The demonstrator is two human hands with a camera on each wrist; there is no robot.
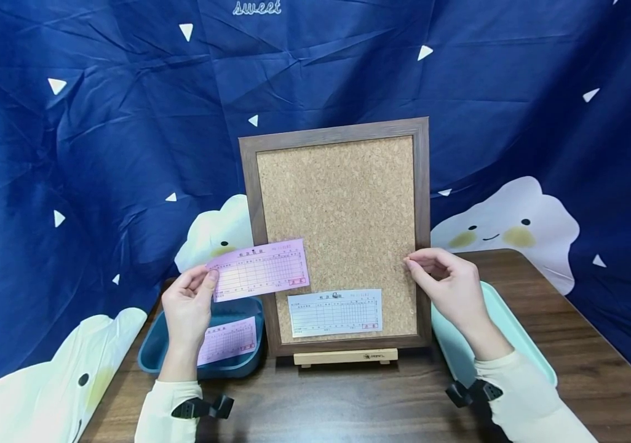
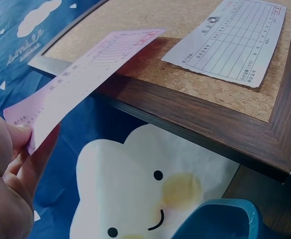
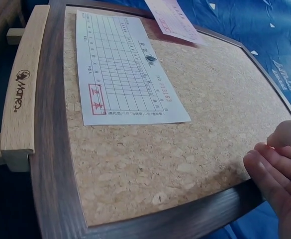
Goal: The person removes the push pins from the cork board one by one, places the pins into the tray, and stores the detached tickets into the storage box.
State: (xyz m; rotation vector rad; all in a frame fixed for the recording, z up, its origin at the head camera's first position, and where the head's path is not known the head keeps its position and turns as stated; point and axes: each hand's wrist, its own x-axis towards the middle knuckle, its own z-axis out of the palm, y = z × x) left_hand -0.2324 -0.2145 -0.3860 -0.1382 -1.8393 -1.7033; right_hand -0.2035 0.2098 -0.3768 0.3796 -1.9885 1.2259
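My left hand (image 1: 188,304) pinches the left end of a pink receipt slip (image 1: 260,269) between thumb and fingers. The slip's right part overlaps the left frame and cork of a framed corkboard (image 1: 343,203). Low on the cork hangs a white receipt slip (image 1: 334,312), with a dark round pin (image 3: 150,59) at its top middle. At the board's right edge is my right hand (image 1: 448,283), thumb and forefinger tips pinched together over a tiny thing, mostly hidden; I cannot tell what it is.
The board stands on a light wooden easel (image 1: 345,357). A blue tray (image 1: 232,369) holding another pink slip (image 1: 228,340) is on the left, a pale green tray (image 1: 520,338) on the right. Behind the wooden table (image 1: 343,406) hangs a blue cloth (image 1: 127,135).
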